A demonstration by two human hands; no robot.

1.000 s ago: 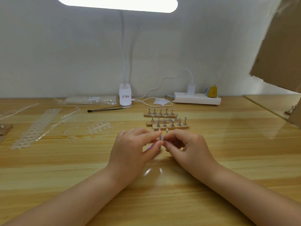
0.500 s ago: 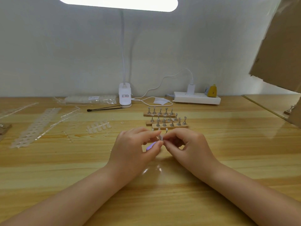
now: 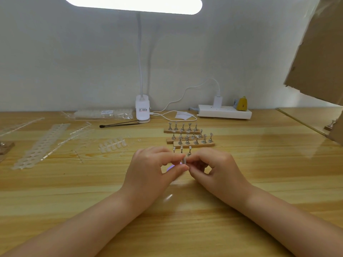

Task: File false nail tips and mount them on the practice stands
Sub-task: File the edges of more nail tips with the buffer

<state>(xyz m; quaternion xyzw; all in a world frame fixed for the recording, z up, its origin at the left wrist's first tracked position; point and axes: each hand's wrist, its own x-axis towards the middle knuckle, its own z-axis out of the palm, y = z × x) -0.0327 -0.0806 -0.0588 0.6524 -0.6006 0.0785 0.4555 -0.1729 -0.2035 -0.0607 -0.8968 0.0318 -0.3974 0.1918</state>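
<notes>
My left hand [image 3: 152,167] and my right hand [image 3: 213,167] meet at the middle of the wooden desk [image 3: 259,173]. Between their fingertips sits a small pale nail tip [image 3: 184,160], pinched from both sides. A purple piece [image 3: 170,167], likely a nail file, shows under my left fingers. Just behind the hands stand three metal practice stands [image 3: 181,150], their base hidden by my fingers. Farther back lie three wooden bars of metal stands [image 3: 189,136]. A short strip of clear nail tips [image 3: 112,144] lies to the left.
Long clear tip sprues [image 3: 42,145] lie at the left. A bag of tips [image 3: 104,114], a black stick [image 3: 118,124], a clip lamp base [image 3: 142,111] and a white power strip [image 3: 224,111] line the back. Cardboard [image 3: 319,52] hangs at the upper right.
Both hands stay together at the same spot; the fingers shift only slightly on the nail tip.
</notes>
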